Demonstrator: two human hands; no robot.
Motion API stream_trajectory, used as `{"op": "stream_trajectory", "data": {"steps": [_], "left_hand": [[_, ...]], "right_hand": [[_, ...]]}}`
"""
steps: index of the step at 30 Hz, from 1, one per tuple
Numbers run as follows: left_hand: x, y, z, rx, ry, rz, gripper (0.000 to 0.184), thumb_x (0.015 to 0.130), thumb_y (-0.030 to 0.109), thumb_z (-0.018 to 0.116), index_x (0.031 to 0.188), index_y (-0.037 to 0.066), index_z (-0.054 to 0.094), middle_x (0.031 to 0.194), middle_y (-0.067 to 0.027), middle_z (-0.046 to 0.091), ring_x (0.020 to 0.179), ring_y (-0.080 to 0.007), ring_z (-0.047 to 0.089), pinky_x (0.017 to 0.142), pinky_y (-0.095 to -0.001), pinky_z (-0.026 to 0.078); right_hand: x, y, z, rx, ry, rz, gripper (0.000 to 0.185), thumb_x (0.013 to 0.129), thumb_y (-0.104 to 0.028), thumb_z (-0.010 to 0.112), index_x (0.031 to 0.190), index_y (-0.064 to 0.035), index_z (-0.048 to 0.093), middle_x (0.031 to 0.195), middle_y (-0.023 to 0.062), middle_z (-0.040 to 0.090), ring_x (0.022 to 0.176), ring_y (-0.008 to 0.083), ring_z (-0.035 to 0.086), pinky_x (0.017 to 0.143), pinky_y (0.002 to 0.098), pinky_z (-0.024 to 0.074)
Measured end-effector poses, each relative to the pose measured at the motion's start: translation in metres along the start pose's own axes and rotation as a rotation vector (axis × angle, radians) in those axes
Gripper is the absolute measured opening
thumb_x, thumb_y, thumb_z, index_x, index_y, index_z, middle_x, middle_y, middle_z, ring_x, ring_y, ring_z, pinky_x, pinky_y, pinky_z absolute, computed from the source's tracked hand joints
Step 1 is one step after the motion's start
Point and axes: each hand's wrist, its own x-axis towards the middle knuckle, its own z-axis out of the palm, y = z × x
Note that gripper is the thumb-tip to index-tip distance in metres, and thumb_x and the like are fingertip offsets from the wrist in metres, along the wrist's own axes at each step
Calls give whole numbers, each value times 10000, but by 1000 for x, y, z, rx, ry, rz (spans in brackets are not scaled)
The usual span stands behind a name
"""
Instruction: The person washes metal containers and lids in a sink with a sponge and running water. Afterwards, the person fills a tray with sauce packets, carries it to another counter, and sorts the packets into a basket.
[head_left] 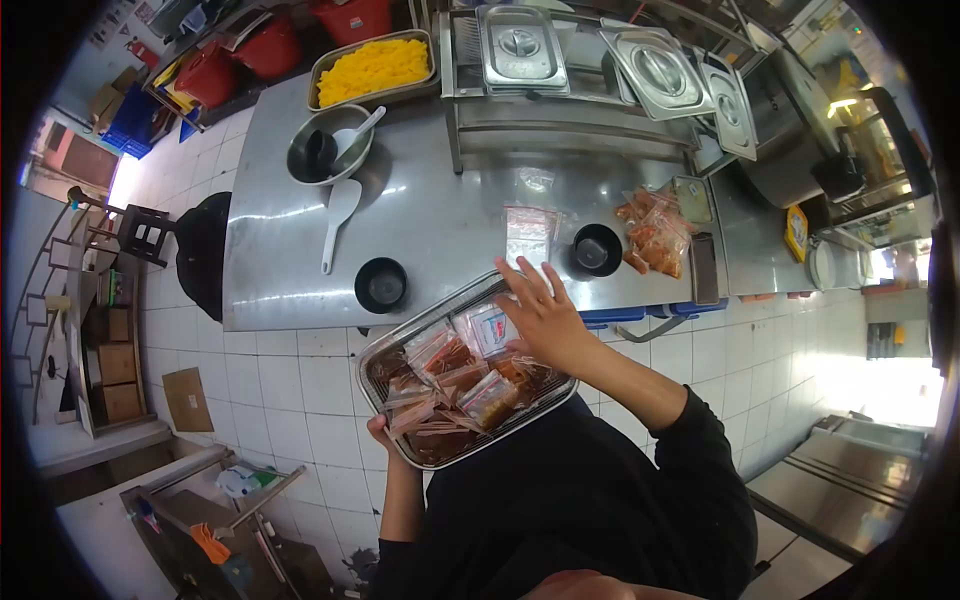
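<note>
My left hand point(382, 432) grips the lower left rim of a metal basket tray point(363, 372), which is tilted against my body at the table's front edge. Small plastic packets point(487, 398) with reddish-brown contents fill the tray. My right hand point(540, 312) reaches over the tray's far right side, its fingers spread above a clear packet with blue and red print point(490, 330). Just beyond its fingertips, a stack of flat clear bags point(528, 232) lies on the steel table point(450, 225). Whether the right fingers touch the packet is unclear.
Black bowls point(381, 285) point(597, 250) stand near the front edge. A steel bowl point(330, 145) with utensils, a white paddle point(341, 215) and a tray of yellow food point(372, 72) are behind left. Filled orange-red bags point(660, 235) lie right; lidded steel pans point(520, 50) line the back.
</note>
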Motion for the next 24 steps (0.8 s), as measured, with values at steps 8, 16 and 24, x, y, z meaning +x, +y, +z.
{"op": "stream_trajectory", "data": {"steps": [8,16,24], "left_hand": [[3,16,-8,9,-43,-101,849,655,491,555,1316,-14,385,1252,-207,499,1074,-350,529,911,-449,457],[6,20,-9,-35,30,-35,830,656,485,555,1295,-22,398,1244,-209,504,1061,-349,533,906,-445,460],[6,19,5,-147,-17,-27,808,672,427,574,1301,-38,369,1225,-256,485,1050,-390,548,902,-486,481]], "right_hand": [[7,5,-9,223,128,27,117,730,-255,720,734,-159,654,1314,76,440,1254,310,344,1057,529,171],[50,75,-25,288,279,381,165,775,-247,692,889,-137,647,1319,134,414,1252,354,313,1021,479,201],[3,-8,-47,348,-154,-27,212,756,-272,718,920,-144,676,1407,127,328,1319,360,245,1083,544,153]]}}
